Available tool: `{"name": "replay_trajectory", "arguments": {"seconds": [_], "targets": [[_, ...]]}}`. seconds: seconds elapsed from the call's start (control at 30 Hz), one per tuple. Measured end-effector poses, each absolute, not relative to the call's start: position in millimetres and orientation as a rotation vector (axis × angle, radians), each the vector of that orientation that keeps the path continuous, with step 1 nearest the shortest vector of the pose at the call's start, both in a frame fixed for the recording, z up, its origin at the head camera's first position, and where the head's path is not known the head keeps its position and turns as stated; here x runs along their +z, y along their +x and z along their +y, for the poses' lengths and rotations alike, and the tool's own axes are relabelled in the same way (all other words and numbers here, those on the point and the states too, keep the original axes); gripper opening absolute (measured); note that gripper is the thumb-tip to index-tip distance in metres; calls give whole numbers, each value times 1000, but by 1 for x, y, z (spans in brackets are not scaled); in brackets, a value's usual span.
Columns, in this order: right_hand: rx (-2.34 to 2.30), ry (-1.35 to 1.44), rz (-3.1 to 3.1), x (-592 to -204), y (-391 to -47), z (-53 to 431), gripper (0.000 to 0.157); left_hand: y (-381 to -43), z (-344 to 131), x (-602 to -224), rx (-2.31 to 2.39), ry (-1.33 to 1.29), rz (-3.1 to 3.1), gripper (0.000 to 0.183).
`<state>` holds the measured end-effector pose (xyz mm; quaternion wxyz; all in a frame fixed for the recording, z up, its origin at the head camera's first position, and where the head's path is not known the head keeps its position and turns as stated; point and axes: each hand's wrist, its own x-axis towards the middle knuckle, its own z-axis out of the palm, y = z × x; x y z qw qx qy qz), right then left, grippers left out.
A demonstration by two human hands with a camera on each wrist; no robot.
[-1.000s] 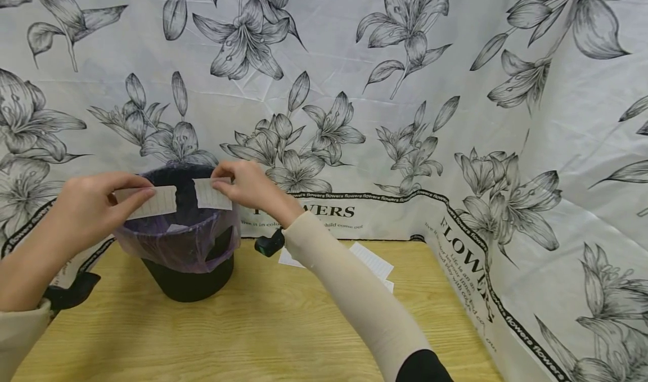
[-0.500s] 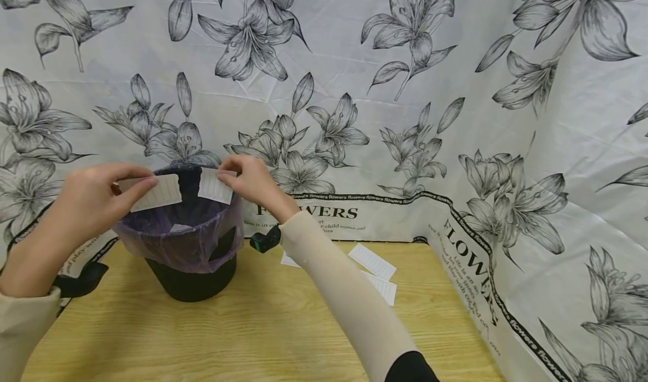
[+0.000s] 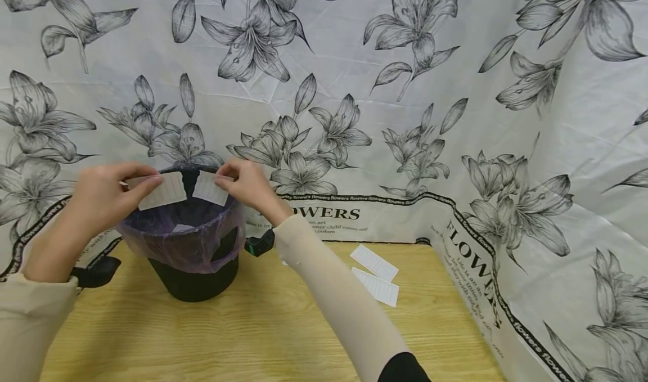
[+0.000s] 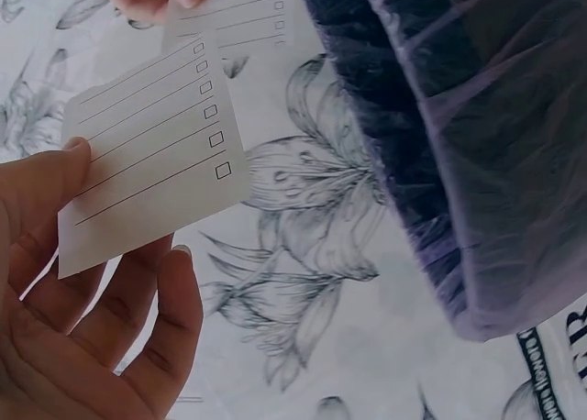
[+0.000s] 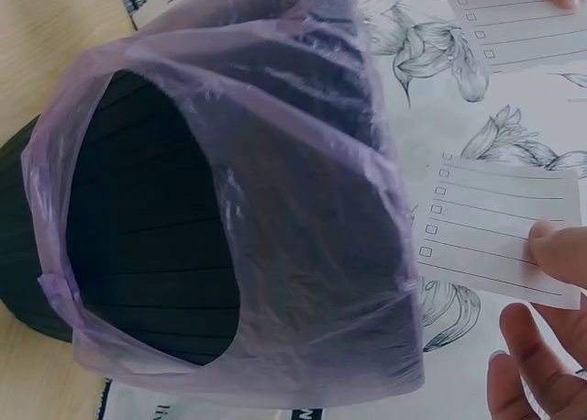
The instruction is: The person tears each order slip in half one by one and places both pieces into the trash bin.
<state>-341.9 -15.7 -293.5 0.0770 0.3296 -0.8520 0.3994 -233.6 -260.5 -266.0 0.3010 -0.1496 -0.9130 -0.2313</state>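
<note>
My left hand [image 3: 108, 193] pinches a white checklist slip [image 3: 166, 192], printed with lines and small boxes, between thumb and fingers. Opposite it, my right hand [image 3: 251, 185] pinches a second checklist slip [image 3: 208, 188] by its outer side. Both slips are held above the black bin [image 3: 194, 283], with a narrow gap between them in the head view. A translucent purple bag [image 5: 303, 209] lines the bin and folds over its rim. Inside lies a white piece of paper [image 3: 183, 228], mostly hidden. In the left wrist view, the left slip [image 4: 151, 154] shows its printed face.
Two more lined slips lie on the wooden table [image 3: 283, 337] at the right, the rear slip [image 3: 374, 263] touching or nearly touching the front slip [image 3: 377, 287]. A flower-printed cloth [image 3: 324, 145] hangs close behind the bin and along the right side.
The two slips have come closer together, and the right one has tilted. My left hand has shifted right. The view has moved slightly, and my right forearm uncovers more of the table slips.
</note>
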Motion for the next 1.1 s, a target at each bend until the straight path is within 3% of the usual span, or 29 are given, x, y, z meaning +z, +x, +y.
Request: {"name": "replay_trajectory", "arguments": {"seconds": [0.43,0.7,1.1], "targets": [[1211,993,-2589,-306,-347,-19,20,-253,-264,-283,-743,-332,-2461,28],[1204,973,-2601,-305,-351,-14,21,-258,-255,-281,-847,-242,-2521,44],[1204,965,-2580,-307,-350,-5,24,-257,-258,-277,-846,-191,-2514,45]]}}
